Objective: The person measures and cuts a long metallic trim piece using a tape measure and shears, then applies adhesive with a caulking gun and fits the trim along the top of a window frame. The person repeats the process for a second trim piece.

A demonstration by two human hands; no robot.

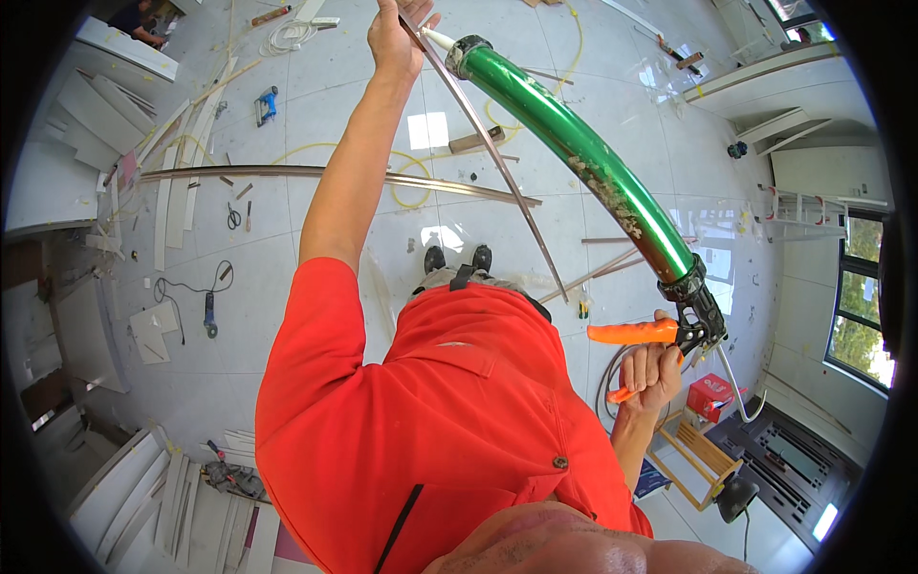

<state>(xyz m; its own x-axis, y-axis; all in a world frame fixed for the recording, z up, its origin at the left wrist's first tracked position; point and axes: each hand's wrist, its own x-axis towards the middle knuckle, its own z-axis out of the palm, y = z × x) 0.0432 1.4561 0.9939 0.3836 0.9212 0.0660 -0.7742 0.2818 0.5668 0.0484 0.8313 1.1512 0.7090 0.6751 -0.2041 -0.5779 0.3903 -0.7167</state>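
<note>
My left hand [394, 43], raised at the top of the view, is closed around the upper end of a long thin trim strip [488, 143]. The strip slants down to the right past my body. Lower right, my right hand [653, 375] grips a caulking gun [579, 158] by its orange handle. Its green barrel reaches up and left. The white nozzle [438, 38] meets or nearly meets the strip beside my left hand; whether they touch I cannot tell. A hooked metal rod [741, 387] sticks out behind the gun's handle.
More long strips [258, 171] lie across the tiled floor, with a blue nail gun [267, 105], scissors [233, 216] and a corded blue power tool [209, 314] on the left. A yellow hose [411, 184] winds between them. Right: a red box [710, 396], wooden frame [696, 464] and ladder [808, 209].
</note>
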